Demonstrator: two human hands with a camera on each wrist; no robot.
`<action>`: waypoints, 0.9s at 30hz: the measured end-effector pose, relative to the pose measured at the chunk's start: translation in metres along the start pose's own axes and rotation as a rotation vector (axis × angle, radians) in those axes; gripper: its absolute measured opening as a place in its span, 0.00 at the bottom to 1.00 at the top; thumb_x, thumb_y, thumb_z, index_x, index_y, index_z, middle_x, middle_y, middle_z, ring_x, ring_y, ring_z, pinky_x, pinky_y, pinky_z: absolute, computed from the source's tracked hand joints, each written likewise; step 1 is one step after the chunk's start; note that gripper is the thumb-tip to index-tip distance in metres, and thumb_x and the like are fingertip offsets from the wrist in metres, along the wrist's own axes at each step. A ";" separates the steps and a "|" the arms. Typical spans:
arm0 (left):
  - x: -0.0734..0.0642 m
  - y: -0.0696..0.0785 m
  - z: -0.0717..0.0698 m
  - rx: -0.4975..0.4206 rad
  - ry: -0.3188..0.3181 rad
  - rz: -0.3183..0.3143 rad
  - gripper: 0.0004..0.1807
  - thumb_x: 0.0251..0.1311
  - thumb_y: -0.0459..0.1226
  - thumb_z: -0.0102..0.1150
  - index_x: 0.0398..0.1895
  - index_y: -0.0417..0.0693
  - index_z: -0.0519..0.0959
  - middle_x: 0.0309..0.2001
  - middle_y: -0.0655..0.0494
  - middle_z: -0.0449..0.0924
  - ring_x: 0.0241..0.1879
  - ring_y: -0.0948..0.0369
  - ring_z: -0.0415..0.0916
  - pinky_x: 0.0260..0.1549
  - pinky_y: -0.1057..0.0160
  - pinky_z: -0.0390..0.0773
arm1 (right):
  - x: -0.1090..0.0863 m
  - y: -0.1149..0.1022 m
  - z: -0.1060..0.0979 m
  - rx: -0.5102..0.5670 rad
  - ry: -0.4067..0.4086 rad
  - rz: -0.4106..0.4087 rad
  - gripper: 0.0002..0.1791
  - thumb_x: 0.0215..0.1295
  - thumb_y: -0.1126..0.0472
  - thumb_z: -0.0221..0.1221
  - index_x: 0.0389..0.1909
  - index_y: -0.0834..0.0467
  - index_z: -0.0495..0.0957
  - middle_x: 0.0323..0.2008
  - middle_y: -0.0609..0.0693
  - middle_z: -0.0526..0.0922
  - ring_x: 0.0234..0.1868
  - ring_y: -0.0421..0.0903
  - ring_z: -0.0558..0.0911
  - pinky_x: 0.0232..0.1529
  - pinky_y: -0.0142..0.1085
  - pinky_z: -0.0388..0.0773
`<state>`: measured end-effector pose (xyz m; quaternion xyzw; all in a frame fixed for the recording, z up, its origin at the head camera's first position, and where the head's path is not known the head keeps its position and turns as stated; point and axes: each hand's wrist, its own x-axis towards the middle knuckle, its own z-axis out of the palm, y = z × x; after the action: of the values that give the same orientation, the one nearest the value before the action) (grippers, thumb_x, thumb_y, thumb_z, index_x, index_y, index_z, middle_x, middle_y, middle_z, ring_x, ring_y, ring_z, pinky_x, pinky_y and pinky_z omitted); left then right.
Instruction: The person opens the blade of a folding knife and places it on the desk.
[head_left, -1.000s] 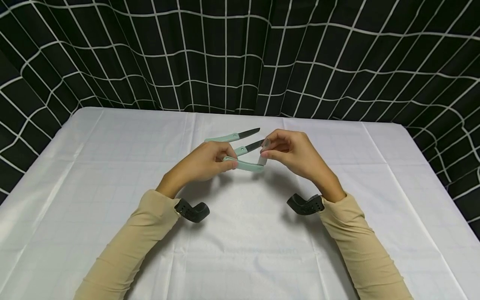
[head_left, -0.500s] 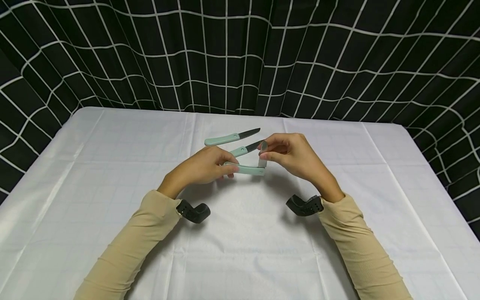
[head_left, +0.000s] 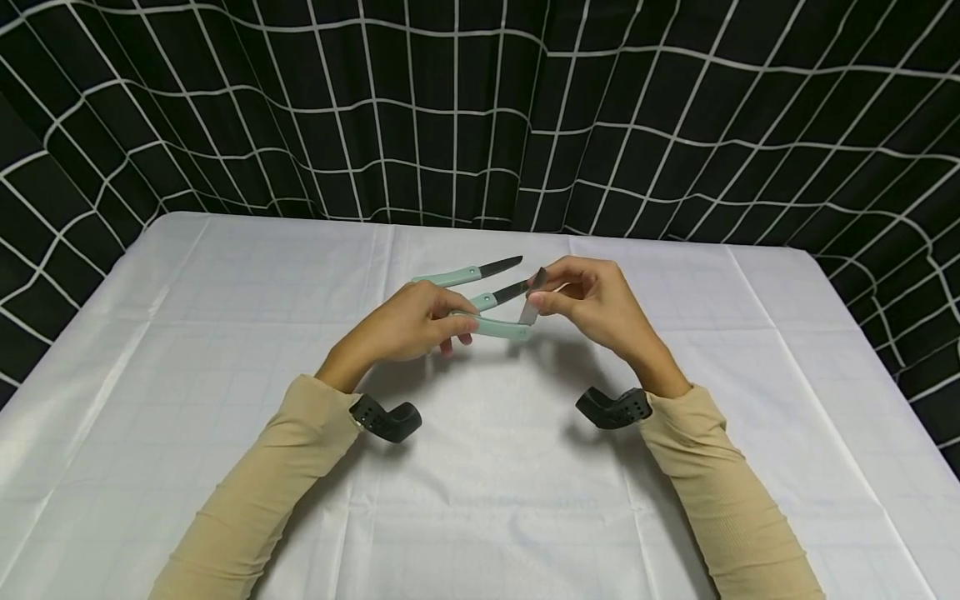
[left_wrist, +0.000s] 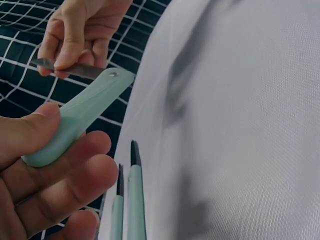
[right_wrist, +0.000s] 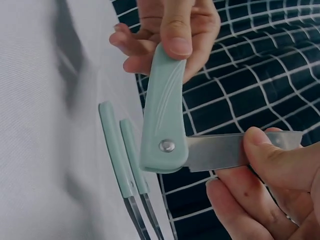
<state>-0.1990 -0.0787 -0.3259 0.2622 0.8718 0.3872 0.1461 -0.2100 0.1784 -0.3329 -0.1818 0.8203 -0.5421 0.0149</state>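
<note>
A folding knife with a mint-green handle [right_wrist: 162, 110] is held above the white table. My left hand [head_left: 408, 329] grips the rear end of that handle between thumb and fingers. With thumb and fingertips my right hand [head_left: 596, 304] pinches the flat of its grey blade [right_wrist: 215, 151]. The blade stands about square to the handle, half unfolded at the riveted pivot [left_wrist: 113, 74]. Beyond the hands lie two more mint-green folding knives with blades out: a far knife [head_left: 450, 277] and a nearer knife [head_left: 483, 302], partly hidden behind the left hand.
A white cloth [head_left: 495, 500] with fold creases covers the table. Behind it hangs a black curtain [head_left: 420, 108] with a white grid. Black wrist mounts [head_left: 386, 421] stick out inward from both tan sleeves [head_left: 262, 483].
The held knife dips slightly, then rises again with both hands. Its blade leans further right, away from the handle, and the right fingers show more of its tip.
</note>
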 end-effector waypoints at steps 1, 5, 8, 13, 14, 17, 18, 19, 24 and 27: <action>0.000 0.000 0.000 -0.013 0.003 -0.001 0.10 0.69 0.39 0.57 0.45 0.47 0.85 0.34 0.48 0.88 0.26 0.59 0.82 0.29 0.66 0.72 | 0.000 0.001 -0.001 0.038 0.010 0.003 0.08 0.59 0.69 0.67 0.39 0.66 0.82 0.31 0.43 0.87 0.26 0.39 0.85 0.38 0.32 0.83; 0.001 -0.001 0.000 -0.080 0.031 -0.017 0.11 0.70 0.39 0.56 0.48 0.45 0.84 0.37 0.46 0.88 0.27 0.54 0.84 0.25 0.66 0.75 | 0.003 0.004 -0.002 0.211 0.058 0.004 0.06 0.59 0.74 0.65 0.37 0.66 0.81 0.32 0.42 0.86 0.27 0.39 0.86 0.38 0.35 0.85; 0.000 0.000 0.001 -0.139 0.073 -0.042 0.11 0.70 0.39 0.56 0.49 0.46 0.84 0.37 0.44 0.87 0.29 0.49 0.84 0.22 0.65 0.76 | 0.003 0.005 -0.001 0.333 0.100 -0.011 0.07 0.60 0.76 0.63 0.35 0.62 0.81 0.33 0.44 0.85 0.29 0.39 0.87 0.38 0.35 0.85; 0.000 0.002 0.001 -0.212 0.146 -0.051 0.11 0.70 0.39 0.56 0.49 0.45 0.83 0.38 0.42 0.87 0.30 0.45 0.84 0.19 0.64 0.75 | 0.004 0.004 0.001 0.456 0.187 -0.024 0.10 0.61 0.77 0.61 0.35 0.59 0.82 0.31 0.45 0.86 0.29 0.38 0.86 0.38 0.35 0.85; 0.000 0.002 0.001 -0.226 0.160 -0.049 0.12 0.70 0.39 0.56 0.49 0.45 0.83 0.38 0.42 0.87 0.30 0.45 0.84 0.19 0.64 0.74 | 0.004 0.003 0.002 0.482 0.207 -0.023 0.09 0.61 0.77 0.61 0.35 0.60 0.81 0.30 0.45 0.86 0.29 0.38 0.86 0.37 0.35 0.85; 0.000 0.003 0.002 -0.262 0.199 -0.041 0.12 0.71 0.39 0.56 0.50 0.45 0.83 0.39 0.43 0.87 0.31 0.44 0.83 0.19 0.63 0.74 | 0.005 0.002 0.004 0.557 0.276 -0.018 0.09 0.62 0.77 0.60 0.35 0.60 0.81 0.29 0.45 0.87 0.27 0.38 0.86 0.37 0.34 0.85; 0.001 0.003 0.003 -0.272 0.214 -0.037 0.12 0.71 0.39 0.56 0.50 0.45 0.83 0.39 0.44 0.87 0.31 0.44 0.83 0.19 0.62 0.75 | 0.005 0.001 0.004 0.578 0.299 -0.016 0.10 0.62 0.77 0.60 0.35 0.59 0.81 0.28 0.45 0.87 0.27 0.38 0.86 0.37 0.34 0.85; 0.001 0.004 0.003 -0.282 0.227 -0.033 0.12 0.71 0.40 0.56 0.50 0.46 0.83 0.39 0.45 0.87 0.31 0.43 0.83 0.19 0.61 0.75 | 0.005 0.001 0.005 0.601 0.317 -0.013 0.10 0.63 0.77 0.59 0.35 0.59 0.81 0.28 0.45 0.87 0.27 0.38 0.86 0.37 0.34 0.85; 0.002 0.006 0.006 -0.296 0.265 -0.029 0.13 0.71 0.40 0.55 0.51 0.46 0.83 0.37 0.48 0.88 0.28 0.51 0.84 0.19 0.61 0.75 | 0.004 0.000 0.004 0.677 0.345 0.011 0.13 0.65 0.77 0.58 0.36 0.55 0.82 0.30 0.45 0.88 0.27 0.38 0.86 0.37 0.33 0.85; 0.003 0.007 0.006 -0.279 0.238 -0.045 0.13 0.72 0.41 0.53 0.51 0.45 0.82 0.37 0.48 0.87 0.29 0.52 0.84 0.21 0.61 0.76 | 0.004 0.001 0.001 0.691 0.310 0.022 0.11 0.64 0.76 0.59 0.37 0.56 0.82 0.30 0.46 0.89 0.27 0.38 0.86 0.37 0.33 0.85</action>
<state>-0.1964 -0.0702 -0.3248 0.1722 0.8263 0.5294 0.0855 -0.2140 0.1764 -0.3340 -0.0730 0.5834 -0.8078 -0.0429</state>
